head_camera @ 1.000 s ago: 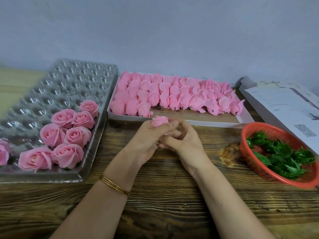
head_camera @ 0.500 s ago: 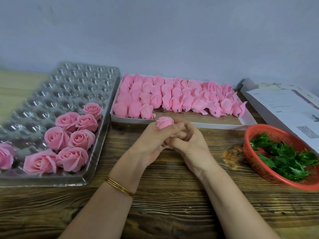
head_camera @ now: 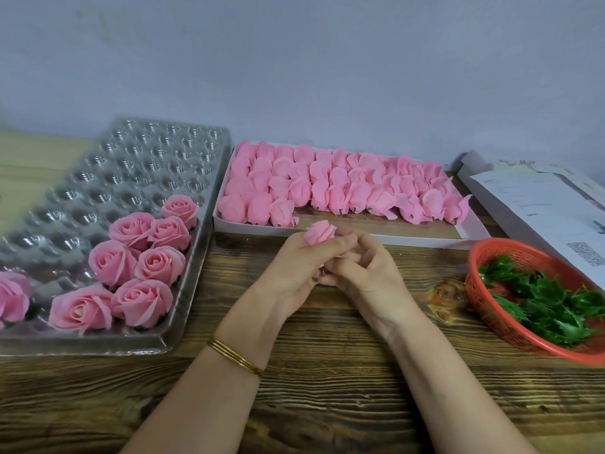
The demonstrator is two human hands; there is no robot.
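Observation:
My left hand grips a small pink rose bud that sticks up above its fingers, over the middle of the wooden table. My right hand is pressed against the left one with its fingers curled at the underside of the bud; what they pinch there is hidden. Behind the hands lies a white box full of several closed pink buds. On the left, a clear plastic cell tray carries several opened pink roses at its near end.
A red mesh basket with green leaf pieces stands at the right. Behind it lies a white carton with printed papers. A grey wall closes the table's far side. A gold bangle sits on my left wrist.
Both hands have stayed together on the bud with only small finger shifts. The view has tipped slightly, so everything sits a little lower in the frame.

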